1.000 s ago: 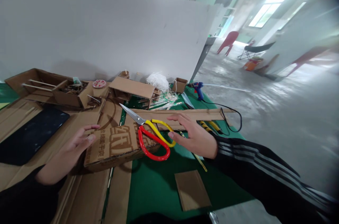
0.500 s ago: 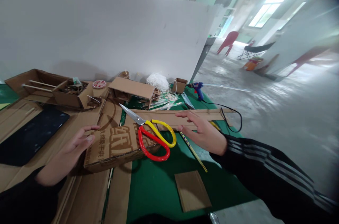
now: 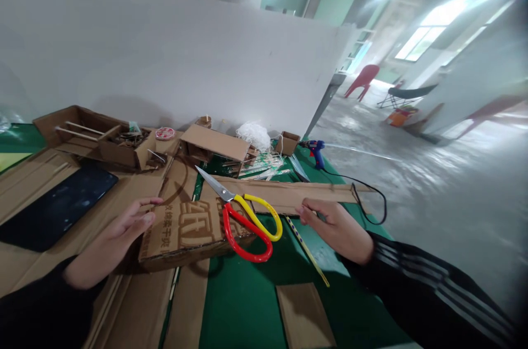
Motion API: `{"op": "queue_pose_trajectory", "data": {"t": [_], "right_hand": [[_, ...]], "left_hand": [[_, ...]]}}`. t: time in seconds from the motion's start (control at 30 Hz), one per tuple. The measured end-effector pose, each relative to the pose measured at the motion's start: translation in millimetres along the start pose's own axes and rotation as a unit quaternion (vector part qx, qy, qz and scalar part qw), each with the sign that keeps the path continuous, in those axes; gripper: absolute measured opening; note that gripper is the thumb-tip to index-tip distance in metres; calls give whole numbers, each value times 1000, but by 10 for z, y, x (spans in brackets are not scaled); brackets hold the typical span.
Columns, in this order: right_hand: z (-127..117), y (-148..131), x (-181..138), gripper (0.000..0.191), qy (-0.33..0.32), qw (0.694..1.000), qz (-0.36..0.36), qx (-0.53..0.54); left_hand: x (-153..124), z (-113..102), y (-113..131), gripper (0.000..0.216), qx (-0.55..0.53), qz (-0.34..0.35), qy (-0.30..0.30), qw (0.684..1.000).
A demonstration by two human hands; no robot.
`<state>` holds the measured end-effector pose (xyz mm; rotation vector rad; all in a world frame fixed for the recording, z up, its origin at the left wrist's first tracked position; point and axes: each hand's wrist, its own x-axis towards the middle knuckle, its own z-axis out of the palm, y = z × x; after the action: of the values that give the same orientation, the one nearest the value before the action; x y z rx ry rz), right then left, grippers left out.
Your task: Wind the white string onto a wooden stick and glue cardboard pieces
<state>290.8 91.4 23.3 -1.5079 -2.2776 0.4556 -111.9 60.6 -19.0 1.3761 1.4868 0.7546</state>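
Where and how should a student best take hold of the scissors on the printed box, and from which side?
Probably by the red handle and yellow handle, coming from the near right, where the right hand is closest. Both loops reach past the near right edge of the printed box over the green table, while the blades of the scissors face away to the far left.

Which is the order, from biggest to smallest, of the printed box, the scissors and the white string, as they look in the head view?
1. Printed box, partly covered by the scissors
2. Scissors
3. White string, though it lies farther from the camera
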Motion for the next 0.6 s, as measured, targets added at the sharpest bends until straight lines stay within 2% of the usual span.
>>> {"op": "queue_pose_trajectory", "data": {"t": [0.07,0.17,0.3,0.37,0.5,0.6], "right_hand": [[12,-57,21,35,-3,1000,-7,-5],[16,-149,122,22,13,999,-40,-9],[25,-234,537,20,35,993,-94,-58],[67,-240,868,34,44,992,-86,-83],[257,-195,1561,73,20,994,-68,-88],[414,-162,1916,87,3,996,-47,-75]], "left_hand": [[-4,8,17,53,-9,-3,-9,1000],[-10,17,41,53,3,-1,1,1000],[-8,13,43,53,11,-7,5,1000],[-2,5,30,51,14,-1,12,1000],[7,-14,-12,46,6,5,5,1000],[10,-23,-46,44,9,5,4,1000]]}}
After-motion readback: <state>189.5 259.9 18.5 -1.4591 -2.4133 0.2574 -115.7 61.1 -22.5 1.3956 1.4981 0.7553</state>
